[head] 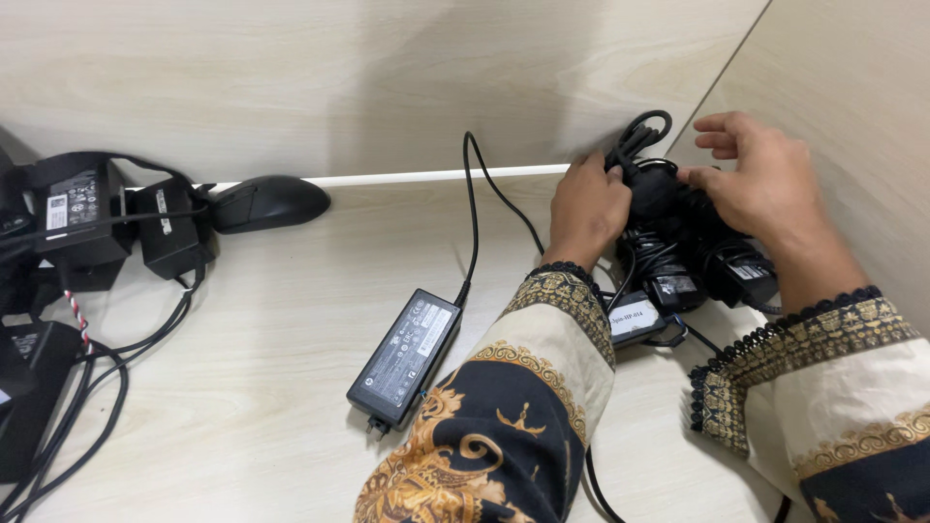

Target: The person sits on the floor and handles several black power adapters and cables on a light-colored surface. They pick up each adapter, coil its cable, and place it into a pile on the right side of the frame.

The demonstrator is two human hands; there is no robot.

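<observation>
Fingers of the left hand (586,208) curled around a black power adapter (655,192) atop a pile of adapters (702,266) in the desk's back right corner, while the right hand (751,184) rested on it, fingers loosely spread. Nearer lay a flat adapter (405,356); far left sat a black mouse (269,201) and more adapters (82,213).

Black mouse (269,201) by wall; flat power adapter (405,358) mid-desk.
</observation>
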